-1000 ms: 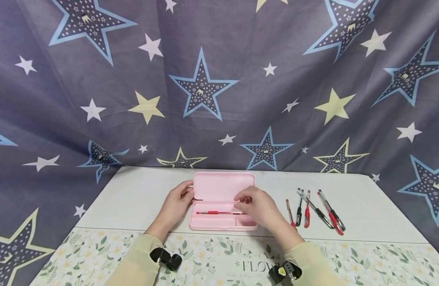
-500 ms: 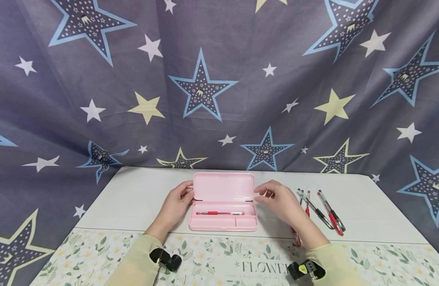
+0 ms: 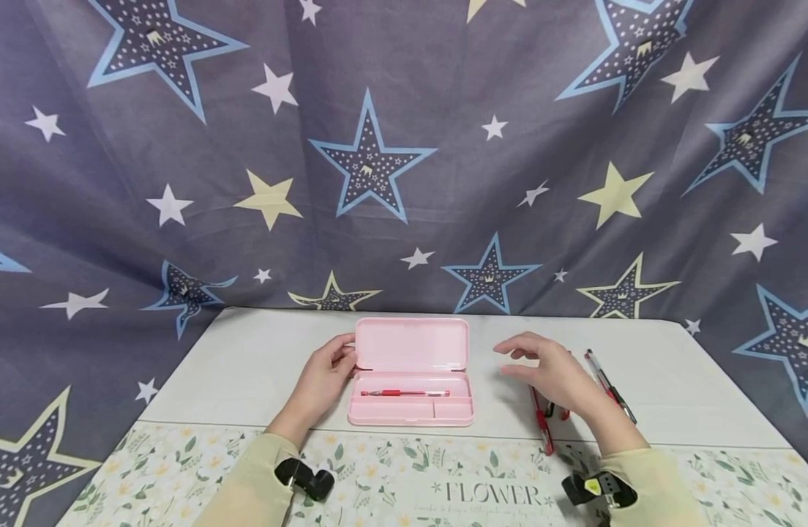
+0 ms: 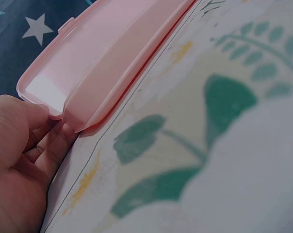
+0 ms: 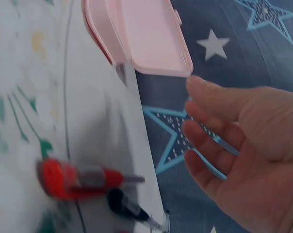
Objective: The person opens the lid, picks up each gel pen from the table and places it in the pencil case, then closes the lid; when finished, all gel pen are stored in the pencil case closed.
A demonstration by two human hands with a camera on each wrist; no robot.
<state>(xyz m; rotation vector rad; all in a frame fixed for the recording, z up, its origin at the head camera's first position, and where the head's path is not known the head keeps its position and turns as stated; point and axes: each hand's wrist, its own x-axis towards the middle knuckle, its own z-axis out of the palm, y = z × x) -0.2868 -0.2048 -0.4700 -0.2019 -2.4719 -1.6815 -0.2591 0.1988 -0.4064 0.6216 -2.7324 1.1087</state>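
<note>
A pink pencil case (image 3: 410, 421) lies unfolded on the table, its lid (image 3: 410, 344) tipped up at the back. One red gel pen (image 3: 404, 393) rests in its long rear compartment. My left hand (image 3: 323, 380) pinches the case's left end near the hinge; in the left wrist view the thumb (image 4: 37, 115) meets the lid's corner, with fingers behind it. Right of the case, my right hand (image 3: 549, 369) hangs in the air holding nothing, fingers loosely bent and thumb apart. Beneath it lie a red pen (image 3: 542, 421) and other pens, partly hidden by the hand.
Red and black pens (image 3: 611, 388) lie further right. The white table (image 3: 272, 344) has a flower-printed mat (image 3: 378, 468) along its front. A dark star-patterned cloth (image 3: 404, 256) hangs behind the table.
My right hand has drawn back from inside the case and moved right, over the pens. The nearest red pen has shifted toward the front. My left hand has stayed on the case.
</note>
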